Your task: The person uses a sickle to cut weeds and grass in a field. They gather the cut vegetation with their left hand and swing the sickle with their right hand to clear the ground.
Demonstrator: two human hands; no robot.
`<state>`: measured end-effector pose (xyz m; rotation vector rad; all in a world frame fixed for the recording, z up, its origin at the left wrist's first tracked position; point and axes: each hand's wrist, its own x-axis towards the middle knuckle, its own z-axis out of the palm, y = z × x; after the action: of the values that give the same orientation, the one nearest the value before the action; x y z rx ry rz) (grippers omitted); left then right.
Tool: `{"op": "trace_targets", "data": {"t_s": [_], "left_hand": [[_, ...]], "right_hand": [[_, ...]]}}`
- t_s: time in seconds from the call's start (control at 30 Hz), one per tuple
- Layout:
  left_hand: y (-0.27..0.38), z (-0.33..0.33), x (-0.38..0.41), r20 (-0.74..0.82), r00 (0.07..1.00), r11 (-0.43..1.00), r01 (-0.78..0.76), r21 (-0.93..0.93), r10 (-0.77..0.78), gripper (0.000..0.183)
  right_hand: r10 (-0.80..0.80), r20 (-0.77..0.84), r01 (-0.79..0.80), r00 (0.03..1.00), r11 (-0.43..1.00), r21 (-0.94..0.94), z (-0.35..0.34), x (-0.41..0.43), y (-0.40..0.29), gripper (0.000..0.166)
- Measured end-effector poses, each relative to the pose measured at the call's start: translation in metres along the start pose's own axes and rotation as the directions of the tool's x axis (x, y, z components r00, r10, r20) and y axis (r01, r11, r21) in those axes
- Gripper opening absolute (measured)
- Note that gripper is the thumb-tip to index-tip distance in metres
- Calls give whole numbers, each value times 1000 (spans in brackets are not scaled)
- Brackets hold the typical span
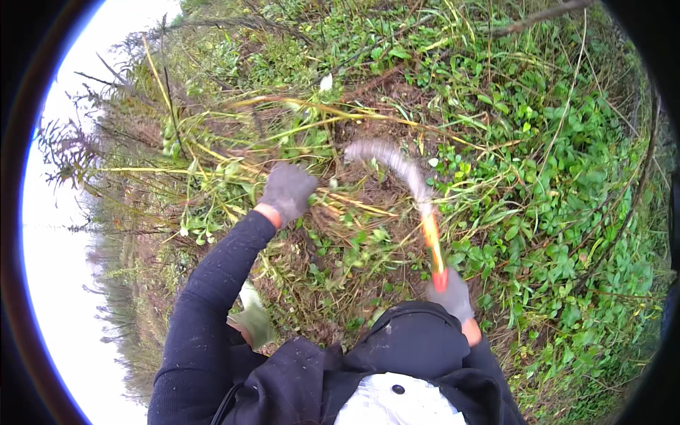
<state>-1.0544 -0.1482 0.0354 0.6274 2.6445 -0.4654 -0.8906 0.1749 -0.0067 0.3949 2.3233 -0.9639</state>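
A grey glove covers my left hand (289,192), whose fingers are closed around a bundle of long weed stalks (364,205). The stalks stick out on both sides of the fist, with leafy tops toward the left. In my right hand (456,298), also gloved, is the handle (432,241) of a sickle, coloured orange, yellow and red. Its curved metal blade (396,159) is blurred and bends leftward over brown soil, apart from my left hand. Another long yellowish stalk (372,116) lies across the ground beyond the blade.
Dense low green plants (563,249) cover the ground on the right. A thin bare branch (542,18) crosses the top right. Dry brush (127,223) stands along the left against pale sky. A pale green boot (254,317) shows below my left forearm, beside my dark-clothed knee (414,334).
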Motion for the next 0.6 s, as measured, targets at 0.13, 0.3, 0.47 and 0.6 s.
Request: {"op": "trace_targets", "data": {"t_s": [0.13, 0.3, 0.47, 0.6], "left_hand": [[-44, 22, -53, 38, 993, 993, 112, 33, -113, 24], [-45, 18, -13, -8, 992, 989, 124, -78, -125, 66], [-65, -4, 32, -102, 965, 970, 240, -32, -242, 99], [-52, -15, 109, 100, 971, 976, 217, 4, -216, 115]], "right_hand": [[-127, -239, 216, 963, 894, 393, -31, 87, -132, 17], [-524, -146, 466, 839, 831, -306, -13, 240, -193, 21], [-272, 105, 292, 956, 907, -304, 18, 163, -179, 16], [-145, 2, 139, 989, 946, -294, 20, 164, -140, 26]]}}
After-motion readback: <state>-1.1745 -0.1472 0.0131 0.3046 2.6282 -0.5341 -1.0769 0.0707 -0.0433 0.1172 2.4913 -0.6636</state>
